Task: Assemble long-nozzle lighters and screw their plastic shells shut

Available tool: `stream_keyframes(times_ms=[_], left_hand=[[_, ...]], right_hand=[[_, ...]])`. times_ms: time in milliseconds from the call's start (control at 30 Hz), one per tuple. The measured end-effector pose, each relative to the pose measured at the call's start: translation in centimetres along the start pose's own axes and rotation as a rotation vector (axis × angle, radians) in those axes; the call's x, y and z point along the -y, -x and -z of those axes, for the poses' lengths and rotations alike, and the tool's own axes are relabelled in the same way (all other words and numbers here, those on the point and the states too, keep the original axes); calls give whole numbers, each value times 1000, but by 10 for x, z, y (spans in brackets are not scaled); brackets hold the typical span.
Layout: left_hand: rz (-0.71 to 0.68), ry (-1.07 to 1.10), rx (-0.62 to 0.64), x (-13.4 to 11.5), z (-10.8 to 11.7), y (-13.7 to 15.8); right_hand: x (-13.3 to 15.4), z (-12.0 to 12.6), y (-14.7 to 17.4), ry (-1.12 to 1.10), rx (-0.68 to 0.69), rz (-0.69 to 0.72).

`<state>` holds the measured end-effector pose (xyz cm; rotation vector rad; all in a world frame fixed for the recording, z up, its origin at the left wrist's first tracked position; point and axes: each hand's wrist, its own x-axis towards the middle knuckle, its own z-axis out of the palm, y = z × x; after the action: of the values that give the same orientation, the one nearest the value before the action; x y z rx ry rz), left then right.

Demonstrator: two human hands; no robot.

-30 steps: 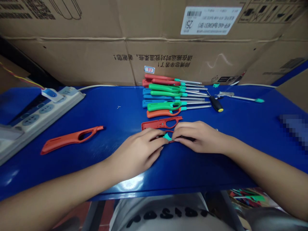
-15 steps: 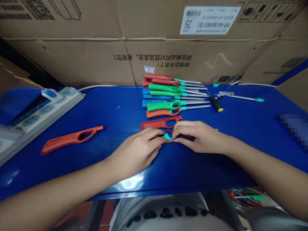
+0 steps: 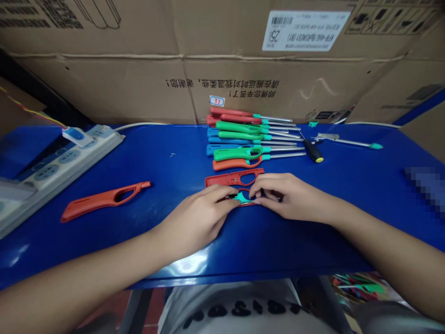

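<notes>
Close to the middle of the table, my left hand (image 3: 205,214) grips the left part of a red lighter casing half (image 3: 251,204), mostly hidden beneath my fingers. A turquoise trigger (image 3: 242,198) shows in it between my two hands. My right hand (image 3: 295,197) is closed with thumb and forefinger at the casing's right end; a dark gap shows under its curled fingers, and I cannot tell if a small part is held there. Just behind lies a second red casing half (image 3: 222,179), inner side up. An orange-red lighter casing (image 3: 104,199) rests off to the left.
Several lighters (image 3: 239,153) with metal tubes lie in a row at the back. Right of them are a black screwdriver (image 3: 314,150) and a lighter's metal tube assembly (image 3: 351,140). A power strip (image 3: 66,160) runs along the left; a cardboard box (image 3: 132,93) stands behind.
My right fingers have shifted slightly and the dark gap beneath them looks smaller. More of the turquoise trigger shows. My left hand stays in place.
</notes>
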<state>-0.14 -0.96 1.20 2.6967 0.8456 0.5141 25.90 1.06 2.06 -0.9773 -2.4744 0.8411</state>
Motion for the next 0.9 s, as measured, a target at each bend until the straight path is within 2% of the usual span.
stream_keyframes(times_ms=[200, 333, 433, 533, 700, 900], left_hand=[[-27, -3, -21, 2, 0, 0], [-51, -7, -35, 4, -1, -1], [-61, -1, -42, 5, -1, -2], [-56, 7, -34, 7, -2, -2], [-55, 8, -49, 11, -4, -3], [-16, 37, -87, 8, 4, -3]], right_hand=[[-1, 0, 1, -71, -7, -52], [-2, -3, -1, -93, -32, -20], [-8, -1, -4, -54, -148, 55], [-17, 2, -4, 108, -266, 111], [-30, 2, -4, 287, -244, 75], [-27, 4, -4, 237, -251, 72]])
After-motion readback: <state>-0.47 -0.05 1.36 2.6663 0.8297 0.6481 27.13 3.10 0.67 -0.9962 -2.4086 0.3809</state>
